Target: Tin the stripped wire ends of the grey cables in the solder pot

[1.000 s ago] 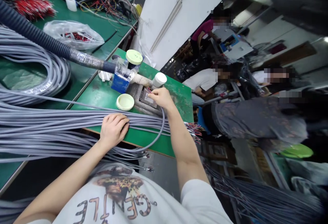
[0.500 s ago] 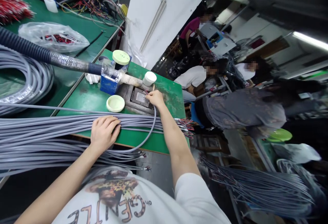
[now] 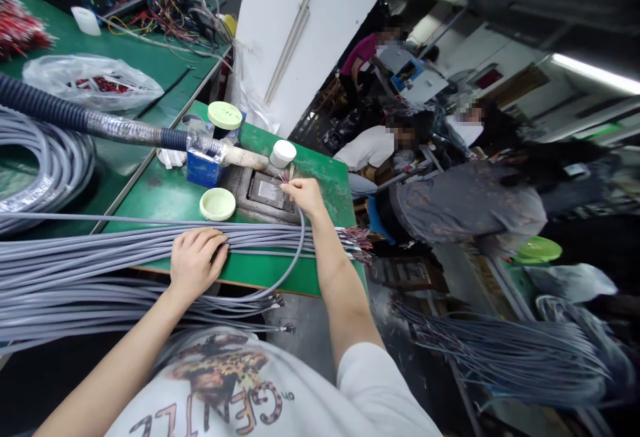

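My right hand pinches a grey cable near its stripped end, where thin coloured wires fan out past my fingertips. That end is beside a square metal solder pot with a shiny surface. From my fingers the cable bends down and back to the left. My left hand lies with outstretched fingers on a bundle of grey cables running across the green bench. Stripped wire ends of the bundle stick out at the right, beyond my forearm.
An extraction hose ends by the pot. Around it stand a white jar, a pale green dish, a lidded tub and a blue box. More cables lie below the bench edge. Co-workers are at the right.
My view has shifted slightly, so the bench appears a little further left. The wire ends in my right hand are now raised off the pot's surface, fanned out. My left hand stays on the bundle.
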`<state>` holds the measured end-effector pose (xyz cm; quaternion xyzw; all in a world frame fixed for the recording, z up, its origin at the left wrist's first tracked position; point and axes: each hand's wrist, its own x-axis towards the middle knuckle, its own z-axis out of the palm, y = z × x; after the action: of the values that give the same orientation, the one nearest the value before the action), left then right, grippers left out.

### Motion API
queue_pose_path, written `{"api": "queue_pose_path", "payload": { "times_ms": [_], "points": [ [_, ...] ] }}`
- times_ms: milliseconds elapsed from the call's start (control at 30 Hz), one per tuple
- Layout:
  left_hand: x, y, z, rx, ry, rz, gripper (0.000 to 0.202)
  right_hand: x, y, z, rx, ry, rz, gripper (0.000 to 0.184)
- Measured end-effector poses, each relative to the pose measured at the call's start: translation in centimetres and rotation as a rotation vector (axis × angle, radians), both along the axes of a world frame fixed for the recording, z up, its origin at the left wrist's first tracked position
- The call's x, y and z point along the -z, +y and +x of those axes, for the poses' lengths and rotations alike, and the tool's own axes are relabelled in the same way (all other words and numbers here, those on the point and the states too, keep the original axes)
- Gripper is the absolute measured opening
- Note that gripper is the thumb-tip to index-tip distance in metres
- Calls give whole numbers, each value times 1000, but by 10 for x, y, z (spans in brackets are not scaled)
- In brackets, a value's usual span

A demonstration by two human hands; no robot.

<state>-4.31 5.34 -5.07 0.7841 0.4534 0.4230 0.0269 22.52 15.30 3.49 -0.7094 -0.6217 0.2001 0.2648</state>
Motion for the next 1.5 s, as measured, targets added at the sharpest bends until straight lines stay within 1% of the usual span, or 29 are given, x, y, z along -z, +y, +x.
{"api": "queue_pose_path", "payload": {
  "times_ms": [67,133,167,233,300,367,433,500,600,700,767,867,933,967,1000,1067,1167,1233,1300,1367,1433,1500],
  "points": [
    [-2,-1,0,22,-74,-9,11,-11,-28,-11,-15,240,85,30],
    [-6,-4,6,72,-249,-70,8,-17,-58,-27,-26,405,122,32],
    [-9,-6,12,108,-373,-138,7,-18,-73,-35,-39,475,123,35],
    [-15,-11,28,215,-656,-362,12,-17,-100,-51,-44,580,113,35],
    [-21,-16,49,370,-935,-630,23,-12,-120,-64,-44,646,100,34],
    [-26,-21,69,485,-1173,-826,28,-7,-134,-71,-24,683,104,30],
    [-32,-25,84,513,-1343,-943,27,-2,-143,-74,11,703,110,25],
    [-38,-29,92,508,-1449,-1023,27,2,-147,-73,45,724,118,25],
    [-45,-33,94,536,-1542,-1109,24,6,-150,-72,46,768,142,28],
    [-49,-31,84,579,-1581,-1189,22,8,-154,-71,-20,816,120,23],
    [-51,-29,74,584,-1592,-1249,24,9,-160,-70,-119,813,34,22],
    [-53,-26,60,595,-1606,-1322,22,10,-173,-68,-295,743,-111,28],
    [-53,-27,58,687,-1555,-1426,20,12,-180,-68,-368,713,-143,31],
    [-52,-29,59,747,-1511,-1491,21,13,-183,-69,-374,708,-139,31],
    [-51,-30,62,798,-1470,-1550,22,14,-185,-69,-357,706,-126,29],
    [-46,-34,69,838,-1435,-1584,24,17,-185,-70,-257,695,-83,26],
    [-39,-39,77,856,-1387,-1525,32,21,-184,-68,-89,669,-36,27],
    [-34,-40,78,851,-1333,-1480,40,22,-183,-66,-56,654,-43,30],
    [-30,-40,77,763,-1284,-1410,39,23,-183,-62,-86,608,-64,34],
    [-28,-40,75,610,-1222,-1307,33,21,-182,-57,-108,499,-32,32],
    [-27,-38,73,493,-1146,-1207,28,16,-180,-51,-64,394,66,26],
    [-28,-38,72,470,-1059,-1156,27,10,-178,-45,13,404,136,20]
  ]
}}
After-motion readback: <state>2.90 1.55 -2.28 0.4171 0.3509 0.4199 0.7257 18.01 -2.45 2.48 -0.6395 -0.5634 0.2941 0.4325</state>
